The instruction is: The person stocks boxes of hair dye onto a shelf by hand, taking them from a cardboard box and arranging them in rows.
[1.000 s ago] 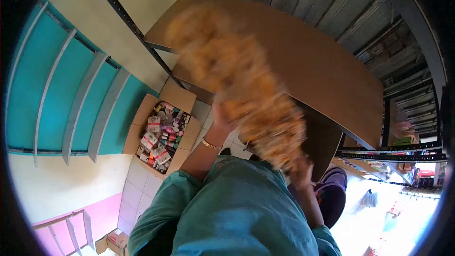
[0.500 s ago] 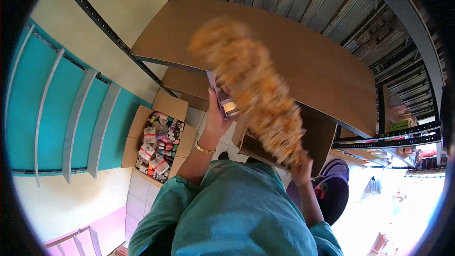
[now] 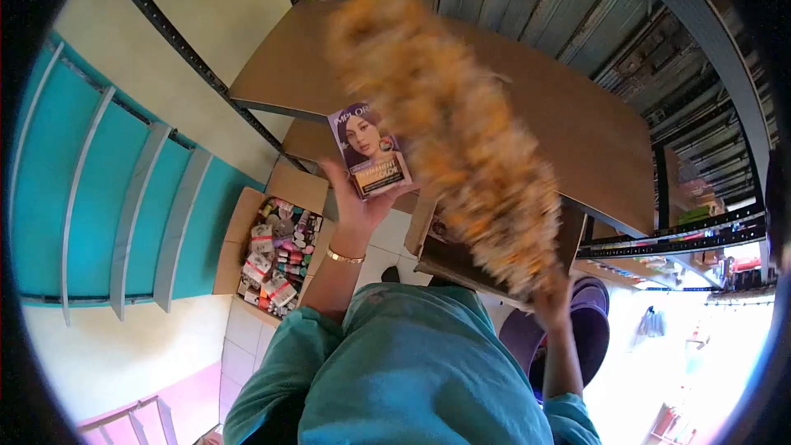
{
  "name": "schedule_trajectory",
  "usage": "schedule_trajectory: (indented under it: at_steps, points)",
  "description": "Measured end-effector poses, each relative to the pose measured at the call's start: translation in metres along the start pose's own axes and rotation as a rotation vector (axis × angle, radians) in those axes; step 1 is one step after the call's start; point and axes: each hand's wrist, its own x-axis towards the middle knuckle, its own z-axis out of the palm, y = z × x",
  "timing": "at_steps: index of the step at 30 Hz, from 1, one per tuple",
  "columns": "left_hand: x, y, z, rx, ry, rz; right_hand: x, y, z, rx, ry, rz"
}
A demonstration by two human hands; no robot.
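A purple hair-colour box (image 3: pixel 372 151) with a printed portrait rests in my left hand (image 3: pixel 362 208), its front facing up toward me. My left fingers are partly behind the box. At the lower right, my right hand (image 3: pixel 552 301) is closed round the lower end of a long feather duster (image 3: pixel 449 132). The duster is orange-brown, blurred by motion, and stretches up and left across the shelf. Its feathers pass just right of the box and cover part of the shelf.
A brown shelf board (image 3: pixel 593 156) spans the front. An open carton (image 3: pixel 232 251) of bottles and packets stands on the floor at left. Another carton (image 3: pixel 420 227) lies below the shelf. Dark purple tubs (image 3: pixel 595 338) stand at right, near metal shelving (image 3: pixel 684 239).
The box has turned so its front shows, and it has moved slightly left. My right hand has moved right and a little down with the duster, whose feathers have swung.
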Motion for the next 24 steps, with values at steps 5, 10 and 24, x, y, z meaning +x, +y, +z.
schedule_trajectory:
  at_steps: [5,10,24]
  points:
    - [0.008,-0.005,-0.009,-0.163,-0.159,-0.018,0.025,-0.012,0.013,0.51,-0.137,0.513]
    - [0.01,-0.006,0.032,-0.2,-0.154,0.028,0.007,-0.027,0.026,0.706,-0.156,0.496]
    - [0.028,-0.01,0.014,-0.323,-0.127,-0.008,-0.01,-0.025,0.037,0.328,-0.041,0.37]
